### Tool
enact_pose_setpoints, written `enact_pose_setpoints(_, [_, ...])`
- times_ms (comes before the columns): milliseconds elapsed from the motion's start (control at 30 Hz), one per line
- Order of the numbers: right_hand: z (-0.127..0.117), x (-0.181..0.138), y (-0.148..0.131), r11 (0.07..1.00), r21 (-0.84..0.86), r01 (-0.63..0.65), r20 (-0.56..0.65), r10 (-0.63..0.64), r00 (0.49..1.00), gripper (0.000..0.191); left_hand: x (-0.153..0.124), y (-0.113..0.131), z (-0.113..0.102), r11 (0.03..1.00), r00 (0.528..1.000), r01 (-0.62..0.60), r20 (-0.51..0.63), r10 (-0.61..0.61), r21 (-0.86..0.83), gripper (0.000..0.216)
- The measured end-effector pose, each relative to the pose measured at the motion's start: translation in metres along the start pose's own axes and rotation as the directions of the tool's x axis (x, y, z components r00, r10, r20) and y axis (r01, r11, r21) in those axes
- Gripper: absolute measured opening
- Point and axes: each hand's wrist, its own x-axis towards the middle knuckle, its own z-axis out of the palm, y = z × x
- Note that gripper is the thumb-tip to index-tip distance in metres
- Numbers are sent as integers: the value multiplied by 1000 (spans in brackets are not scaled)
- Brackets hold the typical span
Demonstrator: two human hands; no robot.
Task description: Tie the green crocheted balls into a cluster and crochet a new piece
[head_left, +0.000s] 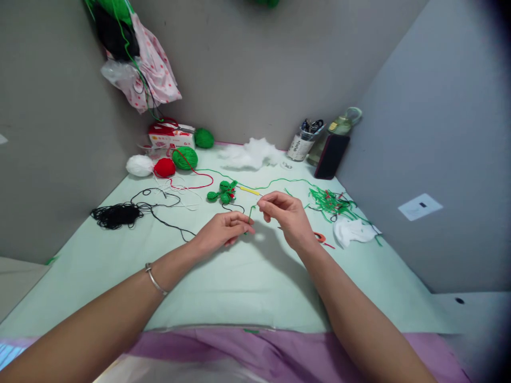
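Observation:
A short piece of green yarn (pixel 250 214) rises from the fingers of my left hand (pixel 225 230), which is closed on it. The yarn's upper end bends towards the fingertips of my right hand (pixel 285 213). Those fingers are pinched together; whether they grip the yarn or something else is hidden. Just beyond my hands a crochet hook with a yellow handle (pixel 249 190) lies near a small green crocheted piece (pixel 223 192) with red bits. A black strand trails from that piece towards my left hand.
Black yarn (pixel 117 215) lies at the left. White (pixel 139 165), red (pixel 164 167) and green yarn balls (pixel 184 158) sit behind it. White stuffing (pixel 255 154), a pen cup (pixel 301 144) and a phone (pixel 332 156) stand along the back; green scraps (pixel 329 201) and orange-handled scissors (pixel 319 237) lie right.

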Motion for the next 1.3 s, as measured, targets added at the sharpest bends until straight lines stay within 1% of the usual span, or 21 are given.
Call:
enact_pose_setpoints(167, [1, -2, -4, 986, 164, -42, 37, 36, 999, 17, -1, 2, 1, 998, 999, -20, 37, 18, 62, 28])
enact_pose_setpoints(233, [2, -3, -6, 974, 211, -84, 78, 69, 995, 18, 0, 7, -5, 991, 997, -60, -34, 65, 123, 30])
enact_pose_setpoints(267, [1, -3, -7, 968, 230, -102, 97, 82, 992, 18, 2, 9, -11, 982, 988, -90, -107, 109, 169, 30])
enact_pose_setpoints(300, [1, -3, -7, 963, 242, -118, 114, 93, 989, 19, 4, 10, -19, 965, 968, -124, -187, 169, 230, 29])
enact_pose_setpoints(333, [1, -3, -7, 960, 249, -128, 126, 99, 987, 19, 7, 10, -28, 935, 928, -164, -274, 254, 313, 25])
enact_pose_setpoints(367, [0, -3, -6, 959, 251, -134, 135, 103, 986, 19, 11, 9, -38, 883, 867, -190, -348, 356, 430, 21])
enact_pose_setpoints(400, [0, -2, -6, 958, 249, -139, 139, 106, 985, 19, 15, 7, -49, 813, 813, -181, -381, 441, 553, 21])
enact_pose_setpoints(433, [-1, -2, -5, 959, 246, -143, 139, 111, 984, 19, 20, 3, -59, 733, 785, -142, -375, 493, 665, 25])
enact_pose_setpoints(467, [-1, -2, -5, 959, 242, -148, 136, 118, 984, 20, 24, 0, -68, 663, 780, -83, -365, 507, 744, 29])
enact_pose_setpoints(500, [-1, -1, -5, 959, 237, -155, 134, 126, 983, 21, 28, -4, -75, 598, 801, -33, -337, 496, 801, 33])
enact_pose_setpoints(567, [-1, -1, -5, 959, 224, -172, 140, 143, 980, 23, 34, -10, -82, 498, 843, 12, -277, 461, 867, 32])
enact_pose_setpoints(600, [0, -1, -5, 959, 219, -179, 145, 149, 978, 24, 35, -11, -83, 477, 856, 25, -265, 443, 878, 28])
enact_pose_setpoints(633, [0, -1, -5, 959, 214, -186, 149, 157, 976, 25, 36, -10, -82, 486, 861, 39, -276, 426, 873, 24])
enact_pose_setpoints(667, [0, -1, -5, 958, 211, -193, 148, 164, 975, 26, 36, -8, -80, 528, 860, 53, -307, 407, 848, 20])
enact_pose_setpoints(733, [0, 0, -4, 956, 216, -197, 131, 172, 976, 26, 34, -2, -75, 711, 859, 44, -391, 332, 702, 15])
enact_pose_setpoints(800, [-1, 1, -1, 955, 218, -200, 101, 182, 978, 27, 29, 6, -71, 918, 889, -37, -406, 211, 395, 15])
enact_pose_setpoints(833, [-2, 2, 0, 957, 213, -199, 83, 185, 979, 27, 26, 10, -69, 973, 915, -83, -371, 159, 213, 16])
enact_pose_setpoints(900, [-3, 4, 4, 965, 186, -187, 44, 182, 982, 27, 18, 17, -66, 988, 954, -137, -276, 113, -68, 17])
enact_pose_setpoints(967, [-4, 5, 7, 975, 155, -160, 7, 161, 987, 27, 11, 23, -63, 969, 973, -151, -202, 111, -197, 15])
enact_pose_setpoints(1133, [-5, 5, 10, 985, 125, -115, -1, 116, 993, 25, -2, 31, -52, 946, 990, -139, -61, 127, -293, 12])
enact_pose_setpoints(1300, [-4, 3, 7, 988, 125, -92, 35, 89, 995, 23, -4, 32, -40, 936, 993, -113, -6, 117, -334, 20])
